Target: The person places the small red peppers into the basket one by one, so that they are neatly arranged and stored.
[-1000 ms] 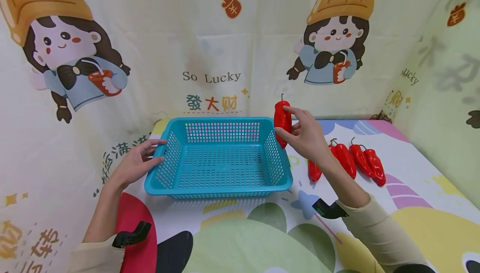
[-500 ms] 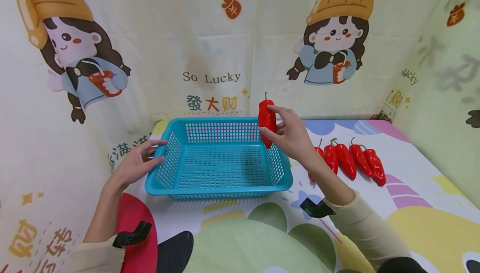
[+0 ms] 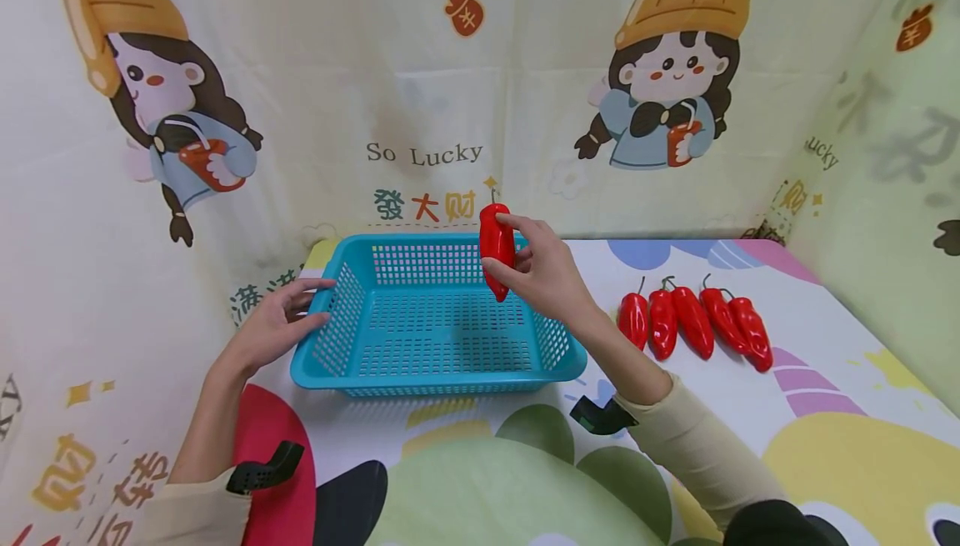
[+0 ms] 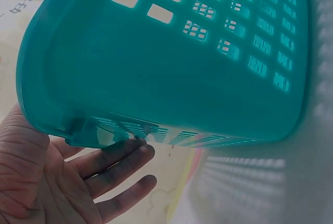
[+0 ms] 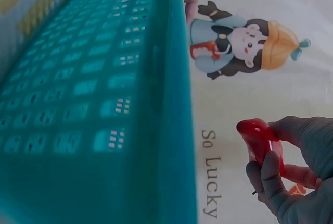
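Observation:
My right hand (image 3: 546, 271) holds a glossy red pepper (image 3: 493, 244), stem up, between thumb and fingers above the right half of a blue plastic basket (image 3: 457, 383). In the right wrist view the pepper (image 5: 255, 133) sits in the fingertips beyond the basket rim (image 5: 179, 130). My left hand (image 3: 273, 325) grips the basket's left rim. The left wrist view shows several fingers of this hand (image 4: 88, 182) below the rim, with the thumb hidden. Right of the basket, several more red peppers (image 3: 692, 323) lie side by side on the table.
A patterned cloth covers the table (image 3: 420, 479). Behind it hangs a printed curtain (image 3: 525, 112), which also runs along both sides. The mesh basket has perforated walls and floor, and nothing shows inside it.
My right hand has carried the pepper leftward, from the basket's right rim to over its inside. More of the peppers on the table now show. The left hand stays put.

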A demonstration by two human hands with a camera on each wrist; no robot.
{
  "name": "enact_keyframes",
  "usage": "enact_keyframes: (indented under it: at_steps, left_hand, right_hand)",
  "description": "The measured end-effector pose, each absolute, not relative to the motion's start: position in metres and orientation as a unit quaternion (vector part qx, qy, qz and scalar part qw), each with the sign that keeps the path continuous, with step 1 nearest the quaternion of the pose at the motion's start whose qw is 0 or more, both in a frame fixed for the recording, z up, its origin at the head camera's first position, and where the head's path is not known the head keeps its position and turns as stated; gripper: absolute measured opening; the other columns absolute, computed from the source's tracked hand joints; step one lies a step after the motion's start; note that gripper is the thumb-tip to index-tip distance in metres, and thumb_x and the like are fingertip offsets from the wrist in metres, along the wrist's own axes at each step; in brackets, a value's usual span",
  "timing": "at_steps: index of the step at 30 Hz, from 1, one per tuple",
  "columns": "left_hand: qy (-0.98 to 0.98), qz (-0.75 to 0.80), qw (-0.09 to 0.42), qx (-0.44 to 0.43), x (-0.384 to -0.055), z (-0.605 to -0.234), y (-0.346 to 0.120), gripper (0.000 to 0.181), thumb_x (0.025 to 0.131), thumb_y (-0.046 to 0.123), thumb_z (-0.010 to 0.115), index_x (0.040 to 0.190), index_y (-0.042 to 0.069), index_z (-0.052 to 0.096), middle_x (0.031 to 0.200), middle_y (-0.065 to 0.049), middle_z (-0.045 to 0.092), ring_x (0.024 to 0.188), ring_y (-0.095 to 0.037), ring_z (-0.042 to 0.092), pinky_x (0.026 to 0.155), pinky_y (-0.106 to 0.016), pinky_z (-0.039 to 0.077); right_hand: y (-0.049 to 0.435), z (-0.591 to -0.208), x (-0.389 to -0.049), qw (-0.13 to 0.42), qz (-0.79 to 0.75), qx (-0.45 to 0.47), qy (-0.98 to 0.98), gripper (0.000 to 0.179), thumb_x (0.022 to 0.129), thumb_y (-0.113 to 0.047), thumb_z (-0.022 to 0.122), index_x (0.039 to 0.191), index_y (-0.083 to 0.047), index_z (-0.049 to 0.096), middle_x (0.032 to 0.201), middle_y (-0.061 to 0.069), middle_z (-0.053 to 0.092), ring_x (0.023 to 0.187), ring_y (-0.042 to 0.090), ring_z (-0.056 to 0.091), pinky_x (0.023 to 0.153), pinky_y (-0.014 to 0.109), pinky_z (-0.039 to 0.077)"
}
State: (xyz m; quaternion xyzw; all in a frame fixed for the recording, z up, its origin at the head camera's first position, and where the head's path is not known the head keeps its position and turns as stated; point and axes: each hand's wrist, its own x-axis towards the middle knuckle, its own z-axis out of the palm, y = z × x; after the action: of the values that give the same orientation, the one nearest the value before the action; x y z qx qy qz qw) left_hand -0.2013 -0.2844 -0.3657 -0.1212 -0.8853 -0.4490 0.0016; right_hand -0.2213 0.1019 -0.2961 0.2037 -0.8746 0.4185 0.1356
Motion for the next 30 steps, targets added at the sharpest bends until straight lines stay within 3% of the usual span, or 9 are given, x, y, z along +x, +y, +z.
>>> enact_keyframes:
  at_steps: [18,30]
  left_hand:
    - [-0.883,-0.454,-0.005,-0.116,-0.204,-0.366,-0.284,0.063,0.097,0.014,0.069,0.152,0.002,0.042,0.153,-0.031,0.042,0.132,-0.055,0.049,0.090,-0.056,0.057]
    - [-0.881,-0.460,-0.004,-0.110,-0.203,-0.367,-0.284,0.061,0.098,0.013,0.068,0.152,0.002,0.043,0.151,-0.031,0.045,0.129,-0.054,0.052,0.086,-0.050,0.060]
  right_hand:
    - [0.063,-0.300,-0.222,0.101,0.421,0.238,-0.869,0.072,0.086,-0.020,0.083,0.149,-0.013,0.049,0.140,0.011,0.053,0.094,0.023,0.067,0.075,0.036,0.062]
    - [0.041,-0.308,-0.221,0.069,0.417,0.248,-0.872,0.070,0.088,-0.024,0.081,0.149,-0.012,0.049,0.136,0.010,0.056,0.091,0.020,0.068,0.074,0.030,0.061]
